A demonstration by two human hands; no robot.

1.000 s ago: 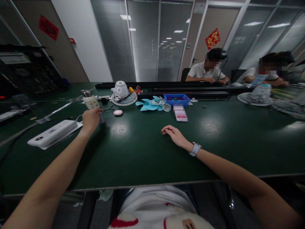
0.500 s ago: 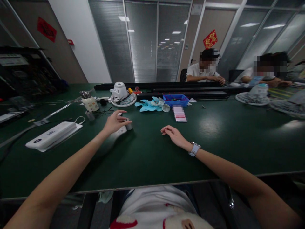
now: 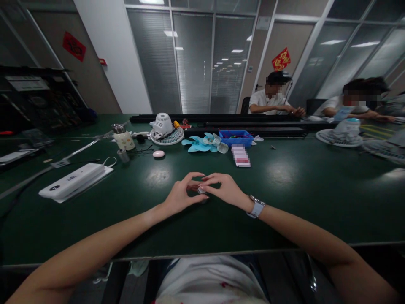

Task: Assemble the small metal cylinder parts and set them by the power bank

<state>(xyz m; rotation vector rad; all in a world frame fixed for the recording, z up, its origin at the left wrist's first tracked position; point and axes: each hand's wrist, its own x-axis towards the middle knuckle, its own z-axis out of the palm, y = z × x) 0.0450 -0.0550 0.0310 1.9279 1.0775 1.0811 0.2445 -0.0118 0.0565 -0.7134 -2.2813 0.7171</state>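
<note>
Between my two hands, above the near middle of the green table (image 3: 120,236), is a small silvery-white round piece (image 3: 201,190), partly hidden by fingers. My left hand (image 3: 182,196) is curled around it, thumb on the near side and fingers on the far side. My right hand (image 3: 226,192), with a watch (image 3: 257,207) on its wrist, pinches at the piece from the right. The fingertips of both hands almost meet. Beyond my left hand lies a pale pink oval case (image 3: 158,154).
At the back left stand a patterned bottle (image 3: 123,138), a metal cylinder (image 3: 123,156) and a white fan head (image 3: 163,126). Blue fan blades (image 3: 202,143), a blue tray (image 3: 236,138) and a phone (image 3: 241,156) lie centrally. A white device (image 3: 72,181) lies left. Two people (image 3: 275,95) sit opposite.
My left hand has come right and nearer, bringing the small silvery piece from beside the pink case. My right hand has moved slightly nearer, its fingers now on the piece.
</note>
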